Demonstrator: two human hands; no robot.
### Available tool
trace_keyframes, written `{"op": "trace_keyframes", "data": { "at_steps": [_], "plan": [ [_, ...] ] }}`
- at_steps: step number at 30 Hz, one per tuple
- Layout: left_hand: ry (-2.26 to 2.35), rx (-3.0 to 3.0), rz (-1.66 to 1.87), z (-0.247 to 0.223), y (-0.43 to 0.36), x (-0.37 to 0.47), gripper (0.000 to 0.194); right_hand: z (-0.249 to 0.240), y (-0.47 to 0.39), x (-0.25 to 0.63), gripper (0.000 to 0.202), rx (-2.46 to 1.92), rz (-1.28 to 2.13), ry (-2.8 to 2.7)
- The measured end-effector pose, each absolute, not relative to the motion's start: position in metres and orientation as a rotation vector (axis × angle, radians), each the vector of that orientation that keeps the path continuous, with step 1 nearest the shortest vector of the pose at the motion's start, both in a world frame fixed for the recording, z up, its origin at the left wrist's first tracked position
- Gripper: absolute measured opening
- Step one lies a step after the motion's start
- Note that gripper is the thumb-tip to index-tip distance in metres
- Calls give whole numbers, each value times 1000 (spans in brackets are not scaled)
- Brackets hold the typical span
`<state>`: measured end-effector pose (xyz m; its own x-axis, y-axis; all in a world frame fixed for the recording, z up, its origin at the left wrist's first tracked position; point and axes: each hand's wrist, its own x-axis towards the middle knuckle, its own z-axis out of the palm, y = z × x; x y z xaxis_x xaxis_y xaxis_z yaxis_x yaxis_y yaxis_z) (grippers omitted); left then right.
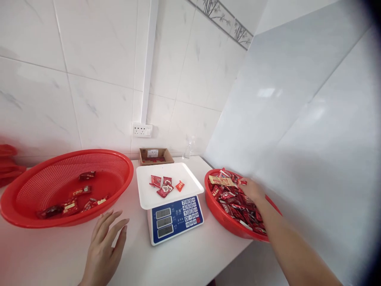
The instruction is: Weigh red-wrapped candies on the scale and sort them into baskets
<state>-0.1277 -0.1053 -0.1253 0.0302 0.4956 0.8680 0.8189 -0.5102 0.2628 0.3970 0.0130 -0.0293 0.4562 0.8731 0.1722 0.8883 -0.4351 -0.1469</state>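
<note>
My left hand (104, 244) is over the table between the left basket and the scale, fingers apart, holding nothing. My right hand (252, 190) reaches into a red basket (220, 220) at the right, heaped with red-wrapped snack packets (230, 198). Its fingertips close at a small red packet (243, 182) on top of the heap; the fingers are partly hidden. Between the hands stands a digital scale (177, 218) with a white tray (145, 194). Several small red packets (165, 189) lie on the tray. The display digits are too faint to read.
A larger red basket (123, 174) at the left holds several red packets. Behind the scale sit an open cardboard box (166, 155) and a clear plastic bottle (188, 147). Red material (8, 165) shows at the far left. Walls close off the back and right; a socket (143, 130) is on the tiles.
</note>
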Motion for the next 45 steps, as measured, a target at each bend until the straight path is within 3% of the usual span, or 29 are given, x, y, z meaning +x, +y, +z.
{"op": "trace_keyframes", "data": {
  "at_steps": [14,22,26,45],
  "plan": [
    [-1382,-2008,-1484,-124,-109,-127,20,-7,25,376,32,-2164,-134,-1364],
    [-1418,-2013,-1420,-119,-113,-123,23,-16,35,213,29,-1545,594,-1882],
    [-1436,-2006,-1406,-117,-113,-125,23,-22,37,148,24,-1386,770,-2060],
    [-1432,-2023,-1458,-117,-114,-122,22,-22,43,153,26,-1525,522,-1798]
  ]
}}
